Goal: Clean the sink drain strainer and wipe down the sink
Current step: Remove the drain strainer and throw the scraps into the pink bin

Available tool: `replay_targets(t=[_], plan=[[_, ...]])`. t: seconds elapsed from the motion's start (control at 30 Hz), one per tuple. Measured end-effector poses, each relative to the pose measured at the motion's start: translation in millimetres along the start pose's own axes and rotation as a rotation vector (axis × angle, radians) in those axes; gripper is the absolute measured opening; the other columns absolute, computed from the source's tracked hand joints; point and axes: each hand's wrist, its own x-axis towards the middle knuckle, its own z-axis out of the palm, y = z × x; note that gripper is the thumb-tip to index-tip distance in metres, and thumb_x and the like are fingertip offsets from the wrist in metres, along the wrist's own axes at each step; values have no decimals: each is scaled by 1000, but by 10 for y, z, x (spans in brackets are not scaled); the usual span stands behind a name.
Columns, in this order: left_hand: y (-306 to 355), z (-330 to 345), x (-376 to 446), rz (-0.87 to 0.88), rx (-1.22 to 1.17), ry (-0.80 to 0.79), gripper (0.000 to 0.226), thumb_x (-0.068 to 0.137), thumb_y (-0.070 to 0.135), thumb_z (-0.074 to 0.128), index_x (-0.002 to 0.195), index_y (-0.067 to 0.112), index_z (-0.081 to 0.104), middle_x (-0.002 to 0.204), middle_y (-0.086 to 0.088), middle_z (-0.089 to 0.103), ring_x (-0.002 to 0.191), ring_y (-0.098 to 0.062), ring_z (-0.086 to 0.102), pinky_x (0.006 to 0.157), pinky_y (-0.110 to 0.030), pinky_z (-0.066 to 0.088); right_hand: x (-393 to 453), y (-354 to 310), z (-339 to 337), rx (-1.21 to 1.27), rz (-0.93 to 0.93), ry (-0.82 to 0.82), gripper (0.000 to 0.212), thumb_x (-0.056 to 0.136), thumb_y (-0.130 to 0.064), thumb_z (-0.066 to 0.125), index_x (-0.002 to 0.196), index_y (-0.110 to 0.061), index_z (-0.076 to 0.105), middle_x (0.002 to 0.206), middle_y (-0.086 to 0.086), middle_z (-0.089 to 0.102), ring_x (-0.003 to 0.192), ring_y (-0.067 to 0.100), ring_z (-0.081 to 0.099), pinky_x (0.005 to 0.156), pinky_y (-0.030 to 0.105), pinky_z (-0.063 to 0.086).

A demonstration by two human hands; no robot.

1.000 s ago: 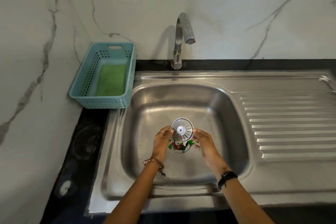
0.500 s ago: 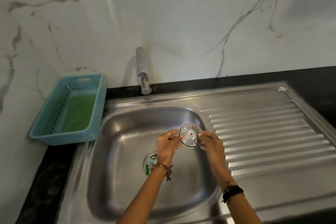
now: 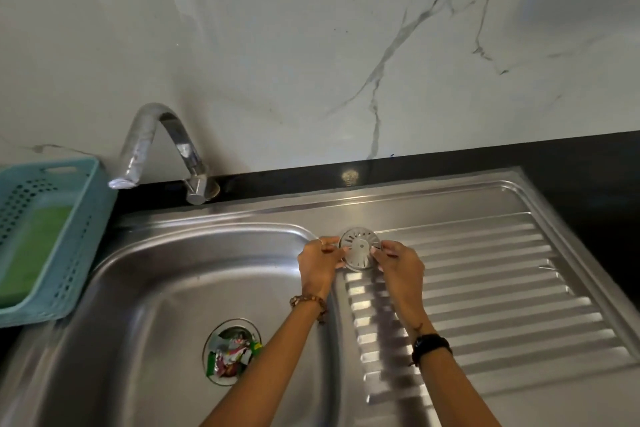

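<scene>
Grip: we see both hands pinching the strainer by its rim, the left hand on its left edge and the right hand on its right edge, fingers closed on the metal.
Strainer: a round slotted steel disc with a small centre stud, at the centre of the frame, over the upper left corner of the drainboard, just right of the basin's edge; we cannot tell whether it touches the ribs or hangs just above them.
Wrists: a beaded bracelet on the left, a black band on the right; both forearms come up from the bottom of the frame.
Drain: the open drain sits at lower centre-left in the basin, well apart from the strainer, with green, red and white scraps in it.
Tap: a curved chrome tap at upper left, spout turned to the left.
Basket: a teal perforated basket at the left edge of the frame on the black bench, a green pad inside.
Wall: white marble with grey veins fills the upper half.
</scene>
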Motion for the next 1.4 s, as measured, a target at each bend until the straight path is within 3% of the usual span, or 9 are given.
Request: replay_targets(t=[0.13, 0.3, 0.47, 0.57, 0.67, 0.87, 1.0, 1.17, 1.4], plan=[[-45, 55, 13, -6, 25, 14, 23, 78, 1, 69, 101, -2, 67, 93, -11, 70, 75, -15, 66, 60, -14, 56, 64, 56, 13, -66, -21, 10, 22, 87, -15, 63, 105, -5, 68, 96, 8, 71, 74, 7, 60, 58, 7, 41], [-17, 10, -24, -6, 60, 12, 25, 79, 4, 69, 104, 0, 64, 96, -14, 70, 87, -23, 68, 79, -32, 58, 58, 0, 18, -122, 17, 12, 28, 88, -17, 63, 113, -5, 62, 113, 13, 62, 93, 16, 57, 70, 14, 44], [-73, -280, -245, -48, -30, 11, 10, 82, 5, 66, 91, 8, 66, 86, -11, 69, 71, -17, 66, 67, -22, 58, -308, -271, 175, -91, -144, 61, 25, 94, -22, 52, 114, -8, 57, 113, 5, 52, 95, 12, 52, 71, 14, 46], [-295, -646, -449, -90, 25, 25, 8, 83, 8, 64, 77, 13, 67, 82, -10, 69, 72, -20, 68, 68, -24, 58, -709, -359, 501, -75, -246, -85, 15, 94, -22, 51, 103, -15, 61, 95, -3, 60, 79, 3, 57, 65, 7, 44], [-632, -1159, -593, -171, 53, 73, 5, 83, 10, 64, 82, 6, 68, 84, -13, 71, 80, -27, 69, 69, -29, 58, -1067, -259, 975, -130, -127, -338, 14, 92, -19, 55, 101, -15, 65, 89, -4, 63, 75, 2, 59, 62, 2, 41], [-1259, -2087, -397, -250, 510, 150, 14, 80, 3, 60, 85, 6, 72, 95, -16, 72, 91, -30, 65, 78, -32, 50, -1375, 139, 1635, -308, 159, -476, 18, 89, -10, 51, 98, -8, 67, 101, 9, 70, 94, 24, 65, 74, 27, 49], [-1550, -2248, -219, -88, 818, -3, 20, 88, 16, 51, 96, 19, 68, 110, -1, 64, 101, -20, 60, 76, -28, 46, -1395, 345, 1912, -521, 266, -460, 24, 92, -21, 47, 103, -10, 65, 106, 9, 69, 96, 25, 64, 69, 25, 44], [-1780, -2181, 59, 312, 1206, -306, 25, 92, 23, 46, 112, 12, 57, 125, -5, 49, 117, -22, 45, 86, -33, 45, -1561, 501, 2209, -618, 373, -440, 27, 89, -29, 52, 95, -8, 68, 96, 9, 72, 80, 22, 64, 60, 25, 42], [-1873, -2295, 190, 356, 1357, -367, 25, 90, 12, 42, 106, 10, 60, 117, -8, 56, 112, -26, 48, 87, -35, 37, -1749, 548, 2447, -765, 309, -434, 25, 95, -23, 46, 106, -9, 63, 106, 8, 69, 94, 23, 65, 78, 29, 53]])
